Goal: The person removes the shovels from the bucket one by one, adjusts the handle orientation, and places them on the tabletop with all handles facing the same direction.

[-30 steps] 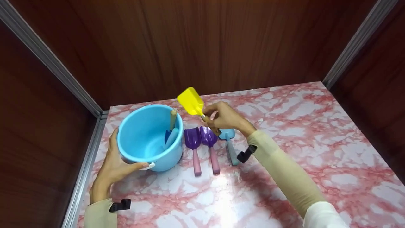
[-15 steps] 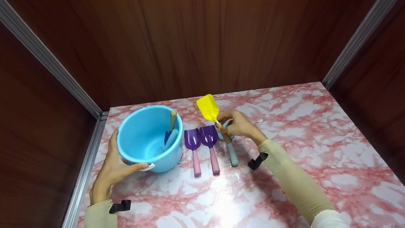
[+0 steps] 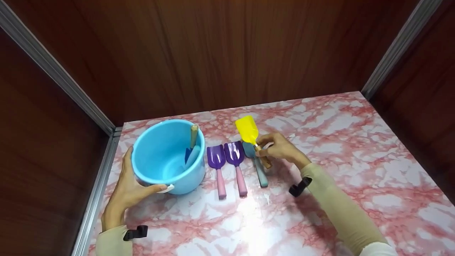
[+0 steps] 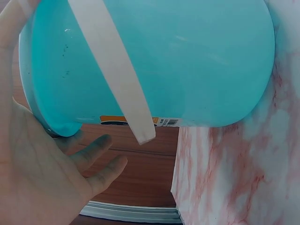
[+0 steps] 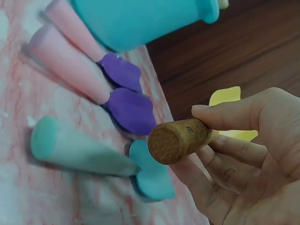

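Observation:
In the head view a light blue bucket tilts slightly toward me. My left hand rests on its rim, thumb along the front by the white handle joint, loosely extended fingers along the left side. My right hand pinches a small yellow hand shovel by its wooden handle, above the table with the blade pointing away. Below it lies a teal hand shovel. Two purple hand shovels with pink handles lie beside the bucket. Inside the bucket stand a wooden-handled blue trowel and a light blue tool.
The pink-and-white marbled table holds everything. Dark wooden panels rise behind and at both sides, with grey metal strips along the corners. The bucket's white handle hangs across its outside.
My right hand has moved right and toward me with the yellow shovel, away from the bucket and over the teal shovel. The left hand and bucket have stayed almost still.

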The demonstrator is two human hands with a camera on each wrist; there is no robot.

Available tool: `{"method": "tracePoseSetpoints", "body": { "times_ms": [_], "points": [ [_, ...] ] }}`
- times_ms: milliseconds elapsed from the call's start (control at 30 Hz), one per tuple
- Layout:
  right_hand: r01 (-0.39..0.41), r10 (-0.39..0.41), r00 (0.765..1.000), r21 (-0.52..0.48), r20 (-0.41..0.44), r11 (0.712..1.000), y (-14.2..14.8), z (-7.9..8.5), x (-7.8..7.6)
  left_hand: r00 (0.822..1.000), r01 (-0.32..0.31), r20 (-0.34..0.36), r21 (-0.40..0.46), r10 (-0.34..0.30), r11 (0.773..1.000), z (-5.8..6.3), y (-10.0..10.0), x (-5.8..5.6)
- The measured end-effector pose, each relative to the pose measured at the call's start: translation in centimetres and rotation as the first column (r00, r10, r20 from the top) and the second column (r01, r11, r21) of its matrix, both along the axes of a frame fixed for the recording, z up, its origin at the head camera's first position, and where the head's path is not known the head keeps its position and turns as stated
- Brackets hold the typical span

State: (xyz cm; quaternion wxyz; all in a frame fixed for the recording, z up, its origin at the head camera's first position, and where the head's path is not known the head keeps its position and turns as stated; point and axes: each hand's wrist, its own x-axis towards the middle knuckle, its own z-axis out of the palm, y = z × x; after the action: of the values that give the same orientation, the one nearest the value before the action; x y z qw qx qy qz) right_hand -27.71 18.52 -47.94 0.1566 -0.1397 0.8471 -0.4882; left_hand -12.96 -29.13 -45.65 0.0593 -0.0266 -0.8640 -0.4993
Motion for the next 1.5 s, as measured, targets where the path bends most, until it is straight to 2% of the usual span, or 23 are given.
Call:
{"method": "tracePoseSetpoints", "body": {
  "times_ms": [133,367,600,767,933,1167,1500],
  "points": [
    [0.029,-0.029,0.999,0.019,-0.013,0.999,0.9,-0.5,0.0,1.000,0.004,-0.009,-0.008,-0.004,1.000,0.1,0.0,0.0],
    [0.094,-0.098,0.994,0.070,0.043,0.993,2.1,-1.3,0.1,1.000,0.011,-0.011,-0.001,-0.011,1.000,0.2,0.1,-0.1],
    [0.135,-0.141,0.987,0.073,0.078,0.988,3.4,-2.3,0.9,1.000,0.011,0.003,0.001,-0.011,1.000,0.1,0.0,-0.3],
    [0.178,-0.186,0.978,0.088,0.095,0.980,4.0,-3.1,1.3,1.000,0.015,-0.015,0.000,-0.015,1.000,0.0,-0.1,-0.2],
    [0.216,-0.228,0.964,0.101,0.137,0.971,4.5,-3.7,1.5,1.000,0.004,-0.002,0.007,-0.004,1.000,-0.1,0.0,-0.1],
    [0.208,-0.226,0.964,0.134,0.140,0.969,4.9,-4.1,1.6,1.000,-0.002,0.024,0.007,0.002,1.000,-0.1,-0.1,0.0],
    [0.212,-0.235,0.960,0.153,0.153,0.965,5.3,-4.4,1.6,1.000,-0.001,-0.003,0.008,0.001,1.000,0.0,0.1,-0.1]
  ]
}}
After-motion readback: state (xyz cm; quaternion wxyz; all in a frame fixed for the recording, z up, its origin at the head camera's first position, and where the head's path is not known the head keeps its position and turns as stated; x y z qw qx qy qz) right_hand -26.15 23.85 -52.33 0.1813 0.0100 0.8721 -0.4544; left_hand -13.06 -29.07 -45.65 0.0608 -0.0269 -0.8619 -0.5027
